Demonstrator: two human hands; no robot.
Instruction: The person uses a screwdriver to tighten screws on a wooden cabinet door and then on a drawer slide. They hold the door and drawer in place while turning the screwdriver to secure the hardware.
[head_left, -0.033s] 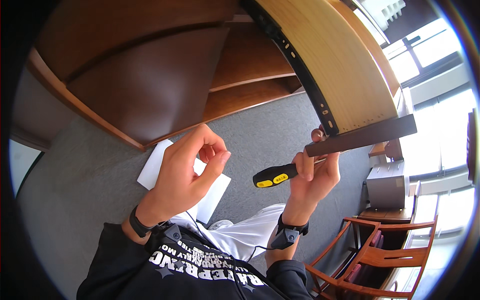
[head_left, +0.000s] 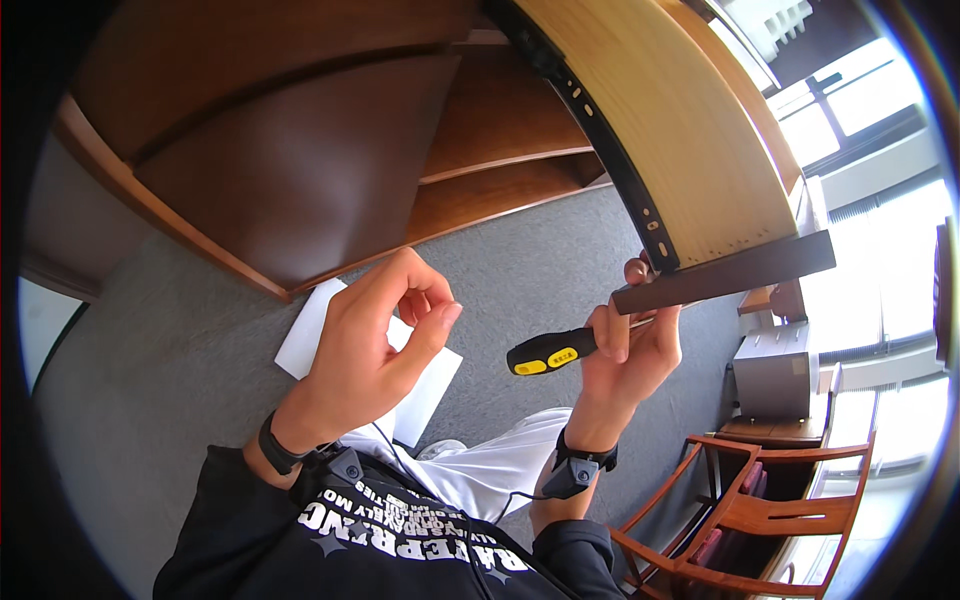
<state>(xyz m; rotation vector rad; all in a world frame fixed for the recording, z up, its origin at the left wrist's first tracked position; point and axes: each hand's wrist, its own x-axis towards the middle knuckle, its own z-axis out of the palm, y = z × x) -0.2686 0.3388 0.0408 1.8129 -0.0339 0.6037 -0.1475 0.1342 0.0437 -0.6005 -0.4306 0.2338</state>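
Your right hand (head_left: 630,345) is wrapped around a screwdriver with a black and yellow handle (head_left: 550,352), held just under the dark end edge of a light wooden panel (head_left: 680,150) that carries a black metal rail (head_left: 610,150). Your left hand (head_left: 375,345) is raised beside it, fingers curled with thumb and fingertips pinched together; whether anything small sits between them cannot be told. A white sheet of paper (head_left: 310,330) lies on the grey carpet (head_left: 150,350) below, and a wooden chair (head_left: 760,510) stands to your right.
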